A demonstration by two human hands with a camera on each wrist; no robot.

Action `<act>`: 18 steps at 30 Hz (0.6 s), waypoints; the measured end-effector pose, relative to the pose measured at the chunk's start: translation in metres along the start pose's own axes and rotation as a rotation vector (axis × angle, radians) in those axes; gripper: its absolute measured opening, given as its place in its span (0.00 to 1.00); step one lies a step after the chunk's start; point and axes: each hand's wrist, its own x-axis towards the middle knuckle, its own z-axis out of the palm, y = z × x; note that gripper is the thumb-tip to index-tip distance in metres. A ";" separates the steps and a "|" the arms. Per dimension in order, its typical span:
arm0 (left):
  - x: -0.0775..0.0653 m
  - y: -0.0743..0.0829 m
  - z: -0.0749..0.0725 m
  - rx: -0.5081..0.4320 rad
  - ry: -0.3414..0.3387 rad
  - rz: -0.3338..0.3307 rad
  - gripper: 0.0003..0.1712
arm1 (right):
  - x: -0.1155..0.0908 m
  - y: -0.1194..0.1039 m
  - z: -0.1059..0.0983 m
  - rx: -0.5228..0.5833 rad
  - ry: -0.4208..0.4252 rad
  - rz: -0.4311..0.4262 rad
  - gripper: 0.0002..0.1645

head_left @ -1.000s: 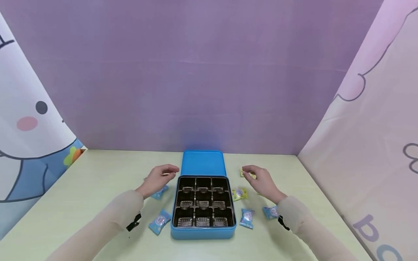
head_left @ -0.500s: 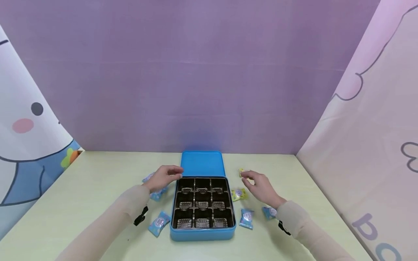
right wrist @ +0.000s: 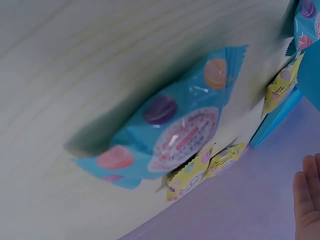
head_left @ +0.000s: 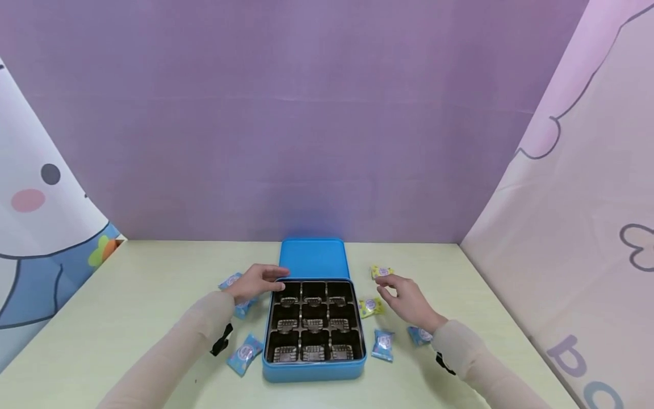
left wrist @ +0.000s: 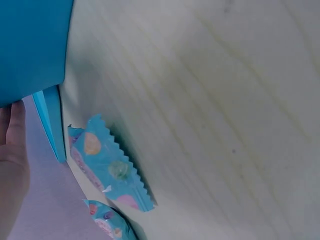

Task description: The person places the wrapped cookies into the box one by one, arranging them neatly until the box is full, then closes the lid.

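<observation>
A blue tin stands on the table, its lid tipped back behind it. Inside is a dark plastic insert with several compartments, all bare. My left hand is at the tin's back left corner, fingers straight at the rim by the lid and thumb over the corner compartment. In the left wrist view its fingers show against the tin's edge. My right hand hovers right of the tin with loosely bent fingers, holding nothing, close to a yellow-wrapped candy.
Blue-wrapped candies lie left of the tin, one near its front corner and others by the left wrist. On the right are a yellow candy and two blue ones, one beside the tin and another under the right wrist. A purple backdrop rises behind.
My left hand has moved right, from beside the tin onto its back left corner. The right hand stays nearly in place. The whole view has shifted slightly.
</observation>
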 end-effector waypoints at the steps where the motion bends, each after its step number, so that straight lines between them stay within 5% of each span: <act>1: 0.000 -0.002 0.000 -0.009 -0.004 0.001 0.29 | -0.001 0.000 -0.001 0.002 -0.005 0.005 0.15; 18: -0.001 -0.014 0.002 0.033 0.028 -0.024 0.27 | -0.001 0.003 0.001 -0.003 0.013 0.000 0.14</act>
